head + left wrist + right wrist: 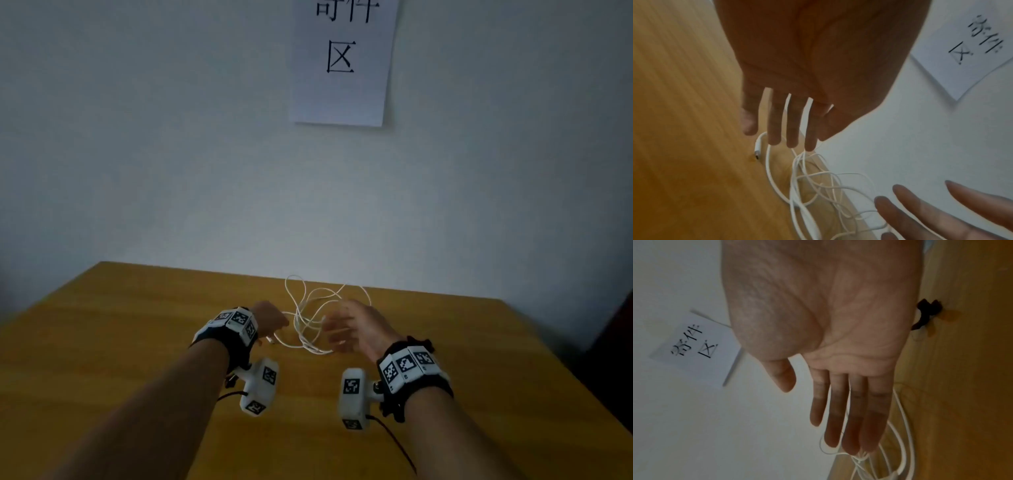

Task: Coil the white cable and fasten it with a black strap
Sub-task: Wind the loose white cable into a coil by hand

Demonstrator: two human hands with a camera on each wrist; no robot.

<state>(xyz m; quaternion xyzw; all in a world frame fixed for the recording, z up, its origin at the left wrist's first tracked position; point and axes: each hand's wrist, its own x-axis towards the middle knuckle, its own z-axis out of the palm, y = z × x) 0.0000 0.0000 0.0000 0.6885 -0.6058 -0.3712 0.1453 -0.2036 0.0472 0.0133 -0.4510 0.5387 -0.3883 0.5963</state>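
Observation:
The white cable (pixel 301 306) lies in a loose tangle of loops on the wooden table (pixel 137 325), near its far edge. My left hand (pixel 274 320) hovers at the tangle's left side with fingers straight (pixel 789 129); one plug end (pixel 757 153) lies just below the fingertips. My right hand (pixel 342 332) is at the tangle's right side, palm flat and fingers straight (pixel 846 418), with cable strands (pixel 907 431) beneath it. Neither hand grips the cable. A small dark shape (pixel 927 313) sits on the table by the right palm's edge; I cannot tell whether it is the black strap.
A white wall rises directly behind the table, with a paper sign (pixel 342 61) stuck on it. The table's right edge (pixel 565 359) drops off to a dark area. Both wrists carry marker-covered camera mounts (pixel 260 383).

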